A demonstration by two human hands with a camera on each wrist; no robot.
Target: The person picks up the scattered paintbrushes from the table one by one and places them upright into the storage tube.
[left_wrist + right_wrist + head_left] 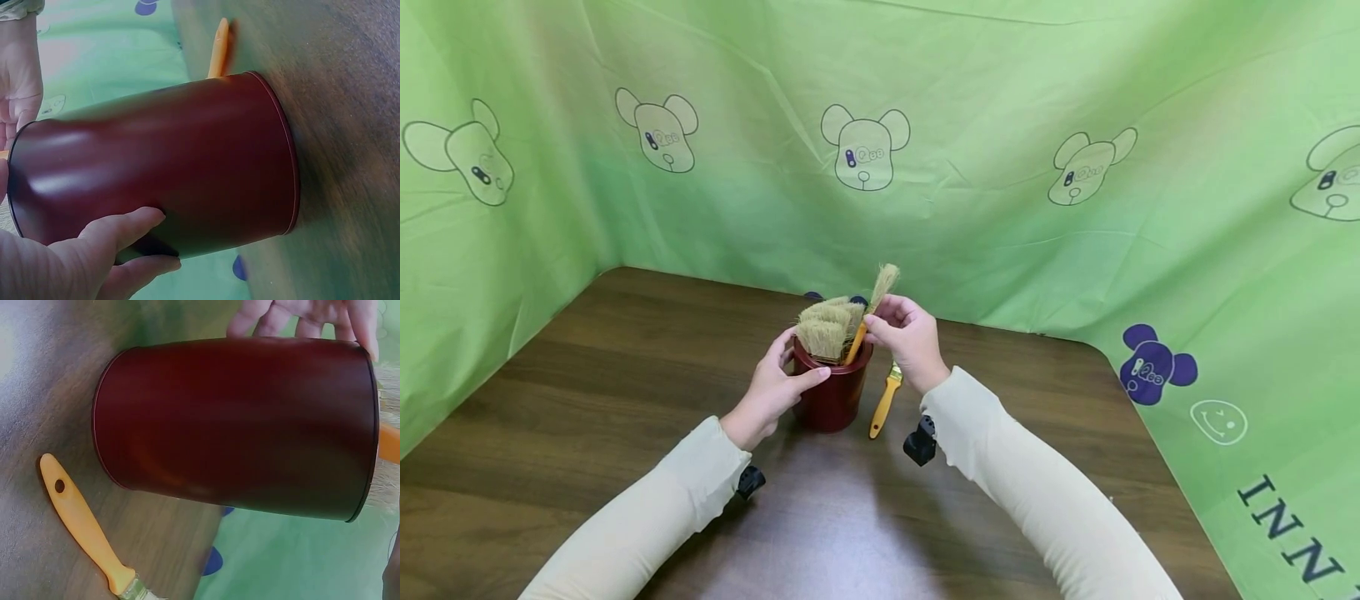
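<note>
A dark red round container (829,404) stands upright on the table. My left hand (767,390) grips its left side near the top, thumb on the front by the rim; in the left wrist view two fingers (134,228) curve along the wall. My right hand (912,337) pinches a paintbrush (857,342) by the upper part, pale bristles up, its orange handle slanting down inside the rim. Several other paintbrushes (823,337) stand bristles up in the container, their handles hidden by its wall. Another paintbrush (84,525) with an orange handle lies on the table right of the container.
The brown wooden table (587,400) is enclosed by a green cloth (760,192) printed with bear heads, hanging behind and along both sides. A small black camera (920,443) hangs under the right wrist, and a similar one (750,482) under the left.
</note>
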